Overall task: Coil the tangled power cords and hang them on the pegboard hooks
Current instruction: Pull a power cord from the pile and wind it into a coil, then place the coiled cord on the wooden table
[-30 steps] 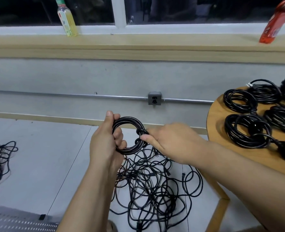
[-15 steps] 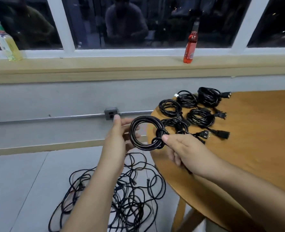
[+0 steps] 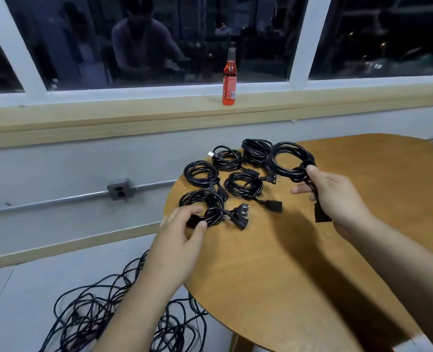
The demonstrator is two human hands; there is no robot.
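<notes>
My right hand grips a freshly wound black cord coil at its wrapped side and holds it just above the round wooden table; the coil's plug end hangs under my palm. My left hand pinches the nearest coiled cord lying at the table's left edge, beside its plug. Several other black coils lie on the table between my hands. A tangled pile of cords sprawls on the floor below my left arm. No pegboard shows.
A red bottle stands on the wooden window ledge. A grey wall outlet sits on a metal conduit left of the table. The window glass reflects a seated person.
My view swung right over the table. My right hand carried the new coil across to the table's far side, and my left hand let go of it and took hold of a coil lying on the table.
</notes>
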